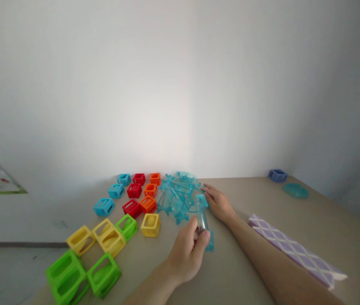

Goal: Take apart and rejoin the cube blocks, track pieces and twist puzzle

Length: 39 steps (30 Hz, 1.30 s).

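Head view: the left hand [184, 254] is closed, thumb against fingers, on a translucent teal plastic piece with a clear tubular middle and flanged ends [201, 216]. The piece is held above the beige tabletop [231, 271], near side of a heap of translucent teal plastic parts [178, 197]. The right hand [220, 205] is at the heap's right edge, fingers extended and partly bent; whether they grip a part cannot be told.

Left of the heap stand hollow plastic cubes in columns: three light-blue cubes [104, 207], three red cubes and three orange cubes [148, 204]. Nearer the person are yellow blocks [150, 224] and green blocks [103, 275]. A purple strip with white lattice pattern [291, 252] lies right of the right forearm. At far right, a dark-blue block [277, 176] stands beside a flat teal piece [295, 190].
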{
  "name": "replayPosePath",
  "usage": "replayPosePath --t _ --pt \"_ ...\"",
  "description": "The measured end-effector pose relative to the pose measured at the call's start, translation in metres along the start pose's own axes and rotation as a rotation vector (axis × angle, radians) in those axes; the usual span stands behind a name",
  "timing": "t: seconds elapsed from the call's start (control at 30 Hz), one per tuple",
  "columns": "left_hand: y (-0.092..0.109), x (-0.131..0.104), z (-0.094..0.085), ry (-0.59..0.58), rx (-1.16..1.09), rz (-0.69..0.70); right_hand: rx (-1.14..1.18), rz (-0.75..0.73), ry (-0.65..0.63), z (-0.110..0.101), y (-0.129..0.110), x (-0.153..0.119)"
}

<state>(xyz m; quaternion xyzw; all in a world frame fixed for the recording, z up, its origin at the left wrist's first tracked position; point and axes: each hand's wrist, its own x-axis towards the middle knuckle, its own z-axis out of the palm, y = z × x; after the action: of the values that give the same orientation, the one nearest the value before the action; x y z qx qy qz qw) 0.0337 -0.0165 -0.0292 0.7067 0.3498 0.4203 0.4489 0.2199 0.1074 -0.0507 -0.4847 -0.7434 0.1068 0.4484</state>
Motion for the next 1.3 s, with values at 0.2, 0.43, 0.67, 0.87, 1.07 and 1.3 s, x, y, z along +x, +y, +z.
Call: replayPosePath --t 0.2,0.43,0.67,0.87,1.07,1.3 --pt "0.001 0.000 0.000 0.003 0.008 -0.016 -0.001 -0.060 0.041 -0.001 -0.005 -0.001" --pt "-0.002 0.000 -0.001 0.058 -0.049 -0.074 -0.072 -0.189 0.344 -0.015 -0.022 -0.009" --pt "0.003 -0.001 0.004 0.212 -0.277 -0.198 -0.123 -0.554 0.204 -0.016 -0.058 -0.024" --pt "0.013 0.009 0.000 0.240 -0.727 -0.146 -0.201 -0.634 0.196 -0.018 -0.068 -0.023" --pt "0.022 0.011 -0.008 0.029 -1.079 -0.172 -0.119 -0.462 0.184 -0.010 -0.064 -0.023" --pt "0.020 0.010 -0.009 -0.031 -1.154 -0.135 -0.082 -0.130 0.280 -0.012 -0.049 -0.006"
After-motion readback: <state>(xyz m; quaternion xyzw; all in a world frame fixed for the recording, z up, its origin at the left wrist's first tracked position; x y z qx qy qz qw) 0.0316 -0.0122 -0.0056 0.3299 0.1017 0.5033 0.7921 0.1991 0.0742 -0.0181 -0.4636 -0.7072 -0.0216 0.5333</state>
